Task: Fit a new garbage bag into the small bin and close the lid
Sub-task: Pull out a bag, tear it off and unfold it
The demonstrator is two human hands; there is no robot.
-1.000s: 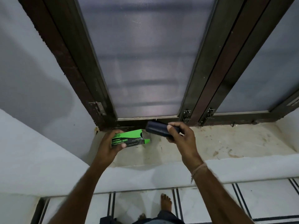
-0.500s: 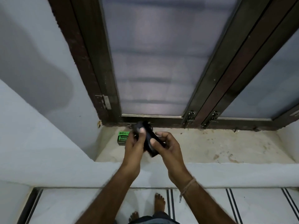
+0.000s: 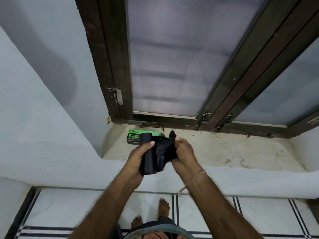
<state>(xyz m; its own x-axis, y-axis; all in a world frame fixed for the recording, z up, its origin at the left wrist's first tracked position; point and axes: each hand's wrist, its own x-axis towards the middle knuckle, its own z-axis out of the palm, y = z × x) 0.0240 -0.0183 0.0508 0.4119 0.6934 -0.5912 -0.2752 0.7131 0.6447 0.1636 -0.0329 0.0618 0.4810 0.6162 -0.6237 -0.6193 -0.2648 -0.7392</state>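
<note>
Striped floor tiles (image 3: 82,211) edge the frame's bottom; at centre the left hand (image 3: 137,158) grips a black garbage-bag roll (image 3: 149,163), the right hand (image 3: 185,152) pinches its loose end (image 3: 164,148). The film looks light, soft, slippery: best held by the edge. Beyond, a green box (image 3: 133,137) sits on the sill (image 3: 224,149).

Green-and-black cardboard box (image 3: 136,138) on window sill: "BECO" on top, "GARBAG…" on side, rest hidden/too small.
</note>
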